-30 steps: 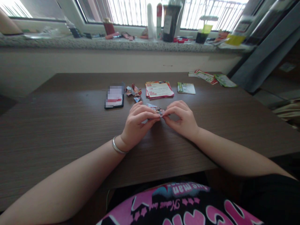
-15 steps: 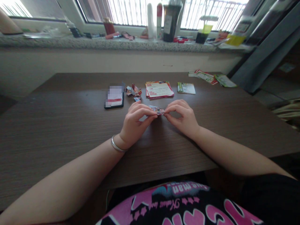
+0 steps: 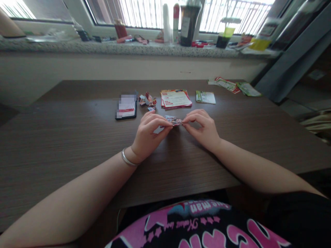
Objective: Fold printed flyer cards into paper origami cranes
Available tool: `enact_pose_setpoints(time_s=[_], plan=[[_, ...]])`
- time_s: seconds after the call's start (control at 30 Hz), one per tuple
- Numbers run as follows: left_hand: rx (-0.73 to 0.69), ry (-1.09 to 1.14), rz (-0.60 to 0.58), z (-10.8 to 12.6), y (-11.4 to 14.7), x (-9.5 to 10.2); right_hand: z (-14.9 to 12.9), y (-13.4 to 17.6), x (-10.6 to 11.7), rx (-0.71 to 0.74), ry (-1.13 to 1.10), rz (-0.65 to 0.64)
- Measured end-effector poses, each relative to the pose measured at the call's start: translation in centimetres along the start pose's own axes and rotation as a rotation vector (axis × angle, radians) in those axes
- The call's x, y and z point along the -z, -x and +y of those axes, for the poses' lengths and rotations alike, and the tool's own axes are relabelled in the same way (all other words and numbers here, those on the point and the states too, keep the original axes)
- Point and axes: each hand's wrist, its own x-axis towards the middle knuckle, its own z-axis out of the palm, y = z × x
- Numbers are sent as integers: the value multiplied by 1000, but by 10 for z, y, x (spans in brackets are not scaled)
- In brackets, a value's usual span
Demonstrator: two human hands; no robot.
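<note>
A creased piece of printed, multicoloured paper (image 3: 176, 121) is stretched between my two hands, just above the table. My left hand (image 3: 152, 132), with a silver bangle on its wrist, pinches the paper's left end between thumb and fingers. At the other end, the thumb and forefinger of my right hand (image 3: 203, 129) are pinched on its edge. Part of the paper is hidden behind the left fingers. Beyond my left hand lie crumpled printed paper scraps (image 3: 149, 100). Left of them is a flat, dark-edged object (image 3: 133, 112) whose face is blurred out.
On the brown table (image 3: 77, 137), a stack of red-edged cards (image 3: 176, 99) lies behind the hands. A smaller stack of cards (image 3: 205, 97) is to its right. More cards (image 3: 248, 89) lie at the far right corner. Bottles and small items crowd the stone windowsill (image 3: 144, 49).
My right hand has shifted very slightly to the right, and a little more of the paper shows between the hands. The things on the table have stayed put.
</note>
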Motion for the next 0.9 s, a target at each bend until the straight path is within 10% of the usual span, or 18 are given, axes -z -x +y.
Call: enact_pose_setpoints(time_s=[0.9], plan=[[-261,-334,-157,4,-3,1,-10,1,3,254,167,-135]])
